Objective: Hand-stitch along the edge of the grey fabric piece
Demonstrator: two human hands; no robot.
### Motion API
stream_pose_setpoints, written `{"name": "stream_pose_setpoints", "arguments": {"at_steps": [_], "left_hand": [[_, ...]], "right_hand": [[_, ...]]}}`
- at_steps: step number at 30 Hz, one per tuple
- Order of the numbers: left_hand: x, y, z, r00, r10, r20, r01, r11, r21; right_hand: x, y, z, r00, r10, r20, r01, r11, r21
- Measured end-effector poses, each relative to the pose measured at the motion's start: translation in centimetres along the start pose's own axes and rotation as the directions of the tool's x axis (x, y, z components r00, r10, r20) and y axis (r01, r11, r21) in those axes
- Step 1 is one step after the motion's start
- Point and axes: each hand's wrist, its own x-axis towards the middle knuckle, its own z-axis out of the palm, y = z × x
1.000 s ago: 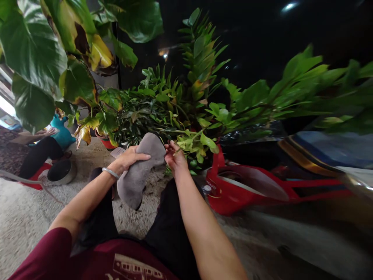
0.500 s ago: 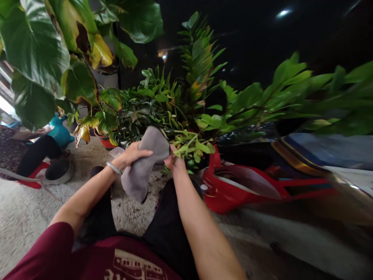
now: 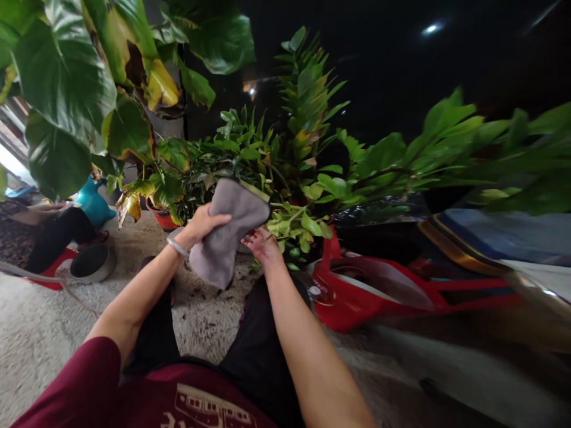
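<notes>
A grey cloth with a dark edge hangs in front of the plants, above the ground between my knees. My left hand, with a pale bangle on its wrist, grips its left side, the thumb lying across the front. Just under the cloth's right corner is my right hand, its fingers slightly bent and apart. Whether a fingertip touches the cloth's edge I cannot tell. Green leafy stems stand right behind that hand. A yellowish-green strip shows along the cloth's upper edge.
A red bag stands at the right beside my knee. Large-leaved plants overhang the upper left. Further left are a dark round pot, a red-rimmed planter and a seated person near a teal object.
The cloth has risen a little and spread wider. My right hand has come away from its right edge to just below it, fingers loosened. My left hand keeps its grip.
</notes>
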Motion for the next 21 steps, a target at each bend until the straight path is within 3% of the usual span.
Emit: {"name": "stream_pose_setpoints", "arguments": {"at_steps": [3, 5, 8, 11, 13, 15, 17, 19, 21], "left_hand": [[-3.7, -3.9, -1.5, 0.967, -0.221, 0.124, 0.203, 0.969, 0.142], [-5.1, -4.1, -2.3, 0.932, -0.284, 0.224, 0.247, 0.952, 0.179], [-4.3, -0.9, -2.9, 0.954, -0.181, 0.237, 0.158, 0.981, 0.111], [-1.3, 2.6, -2.8, 0.996, 0.024, 0.091, -0.019, 0.998, -0.053], [0.1, 2.8, -2.7, 0.996, 0.091, -0.008, -0.092, 0.991, -0.1], [0.1, 0.9, -2.6, 0.996, 0.062, -0.066, -0.066, 0.995, -0.068], [-1.4, -2.4, -2.7, 0.997, -0.047, -0.068, 0.048, 0.999, 0.008], [-3.6, -5.2, -2.8, 0.984, -0.178, -0.006, 0.178, 0.981, 0.073], [-5.4, -6.1, -2.8, 0.961, -0.26, 0.096, 0.252, 0.964, 0.089]], "right_hand": [[0.5, 0.1, -0.3, 1.0, 0.002, -0.023, -0.002, 1.0, 0.016], [0.8, 0.2, -0.6, 0.999, 0.027, -0.036, -0.025, 0.999, 0.041], [0.9, 0.3, -0.8, 0.998, 0.044, -0.048, -0.038, 0.994, 0.105], [0.8, 0.4, -0.9, 0.998, 0.055, -0.009, -0.054, 0.992, 0.113], [0.6, 0.4, -0.9, 0.997, 0.072, 0.03, -0.074, 0.992, 0.1], [0.5, 0.3, -0.9, 0.996, 0.076, 0.048, -0.081, 0.991, 0.106], [0.5, 0.2, -0.8, 0.996, 0.08, 0.047, -0.086, 0.989, 0.123], [0.6, 0.2, -0.9, 0.996, 0.084, 0.036, -0.088, 0.987, 0.133], [0.9, 0.4, -1.0, 0.996, 0.082, 0.039, -0.086, 0.989, 0.121]]}}
